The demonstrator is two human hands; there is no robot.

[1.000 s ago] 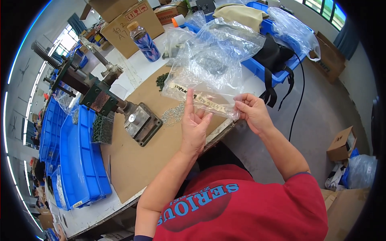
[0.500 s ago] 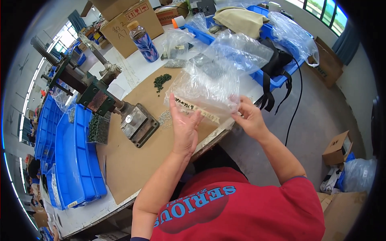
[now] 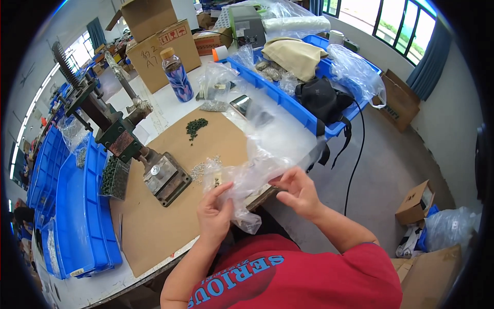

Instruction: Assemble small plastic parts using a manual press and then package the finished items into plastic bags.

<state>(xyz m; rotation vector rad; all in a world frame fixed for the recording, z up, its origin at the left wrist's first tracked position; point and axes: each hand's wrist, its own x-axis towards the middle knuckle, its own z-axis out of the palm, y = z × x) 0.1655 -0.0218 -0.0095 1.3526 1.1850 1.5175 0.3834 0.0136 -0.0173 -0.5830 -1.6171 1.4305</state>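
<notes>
A large clear plastic bag [image 3: 260,166] hangs crumpled over the table's front edge. My left hand [image 3: 215,213] has its fingers closed on the near left part of the bag, beside a pale label [image 3: 217,179] with dark marks. At the bag's right side is my right hand [image 3: 299,194], with thumb and forefinger apart and nothing visible between them. Left of the bag, small silvery pieces [image 3: 198,172] lie scattered on brown board [image 3: 154,229]. Farther back sits a little heap of dark green pieces [image 3: 195,126].
A hand press [image 3: 167,180] stands left of the bag, beside a clear bin of green pieces [image 3: 114,177]. Blue trays [image 3: 85,206] line the left side. Behind are a patterned bottle [image 3: 177,77], a phone [image 3: 240,104], a carton [image 3: 164,51] and a loaded blue crate [image 3: 272,92].
The bag has come down toward me and bunched up; its labelled strip has folded. My left hand has closed on it and lowered. My right fingers have parted from the bag's edge.
</notes>
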